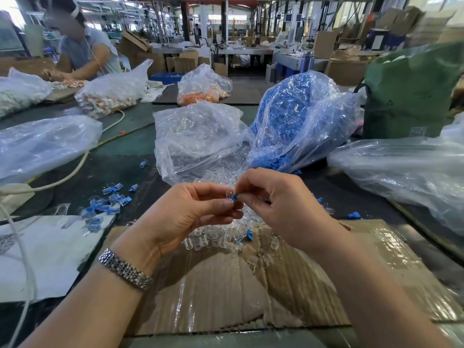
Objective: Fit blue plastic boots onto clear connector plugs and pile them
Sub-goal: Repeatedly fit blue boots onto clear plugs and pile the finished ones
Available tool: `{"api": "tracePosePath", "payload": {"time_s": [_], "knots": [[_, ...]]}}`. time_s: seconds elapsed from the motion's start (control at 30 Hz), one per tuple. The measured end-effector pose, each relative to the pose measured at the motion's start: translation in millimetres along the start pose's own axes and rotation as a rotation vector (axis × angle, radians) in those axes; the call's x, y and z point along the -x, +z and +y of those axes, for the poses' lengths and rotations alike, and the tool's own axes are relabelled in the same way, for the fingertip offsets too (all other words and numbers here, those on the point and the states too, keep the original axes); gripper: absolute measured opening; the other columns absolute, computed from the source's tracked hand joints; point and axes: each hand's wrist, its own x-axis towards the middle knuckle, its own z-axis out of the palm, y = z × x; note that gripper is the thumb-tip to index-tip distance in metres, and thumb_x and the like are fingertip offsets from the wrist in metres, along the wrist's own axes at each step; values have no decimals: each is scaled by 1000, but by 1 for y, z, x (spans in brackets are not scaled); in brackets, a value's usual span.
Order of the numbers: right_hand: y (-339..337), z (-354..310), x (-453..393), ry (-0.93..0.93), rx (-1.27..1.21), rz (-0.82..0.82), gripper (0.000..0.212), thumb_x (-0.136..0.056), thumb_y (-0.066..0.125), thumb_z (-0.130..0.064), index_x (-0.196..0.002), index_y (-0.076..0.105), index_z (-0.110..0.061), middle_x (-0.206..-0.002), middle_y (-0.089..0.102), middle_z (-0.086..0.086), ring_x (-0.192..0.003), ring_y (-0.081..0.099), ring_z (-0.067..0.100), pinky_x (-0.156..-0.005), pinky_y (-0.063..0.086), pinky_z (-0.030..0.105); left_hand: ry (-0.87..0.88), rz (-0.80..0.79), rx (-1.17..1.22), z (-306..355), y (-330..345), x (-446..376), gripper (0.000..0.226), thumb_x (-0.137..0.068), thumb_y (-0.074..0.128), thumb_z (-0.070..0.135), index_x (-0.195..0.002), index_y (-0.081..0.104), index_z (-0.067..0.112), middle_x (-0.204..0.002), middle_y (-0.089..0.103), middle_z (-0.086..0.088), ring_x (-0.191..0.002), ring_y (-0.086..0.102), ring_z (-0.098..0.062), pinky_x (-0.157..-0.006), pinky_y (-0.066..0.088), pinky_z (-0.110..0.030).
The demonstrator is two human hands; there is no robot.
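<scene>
My left hand (193, 209) pinches a clear connector plug (229, 194) between thumb and fingertips. My right hand (273, 197) pinches a blue plastic boot (234, 197) and holds it against the plug's end. Under both hands lies a heap of loose clear plugs (216, 234) spilling from an open clear bag (198, 136). A bag of blue boots (296, 121) stands behind to the right. Finished blue-and-clear pieces (108, 202) lie scattered in a pile to the left on the dark table.
Flattened taped cardboard (251, 285) covers the near table. Large plastic bags (42, 144) (406, 169) flank both sides, and a green sack (411, 91) stands at right. A white cable (75, 169) runs at left. Another person (82, 51) works at the far left.
</scene>
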Motion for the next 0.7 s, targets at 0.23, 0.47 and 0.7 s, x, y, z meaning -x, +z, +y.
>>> {"api": "tracePosePath", "payload": {"time_s": [0.23, 0.47, 0.7], "knots": [[-30, 25, 1, 542, 416, -46, 52, -87, 65, -62, -120, 56, -22, -116, 60, -4, -109, 58, 18, -94, 50, 42, 29, 12, 11, 0, -6, -3, 28, -77, 77, 5, -104, 78, 2, -110, 74, -23, -97, 75, -33, -78, 60, -27], [-20, 39, 2, 738, 587, -282, 38, -85, 66, -52, -84, 50, -18, -103, 58, 7, -91, 57, 28, -71, 42, 35, 39, 85, 102, -1, -9, -5, 23, -77, 75, 2, -99, 79, 2, -107, 74, -24, -91, 75, -29, -73, 60, -26], [-29, 42, -1, 725, 445, -110, 31, -93, 54, -36, -73, 56, -12, -72, 59, 4, -70, 57, 27, -59, 37, 34, 48, 171, 185, 2, -9, -4, 31, -75, 73, 1, -105, 72, -3, -107, 74, -24, -88, 76, -28, -70, 62, -27]]}}
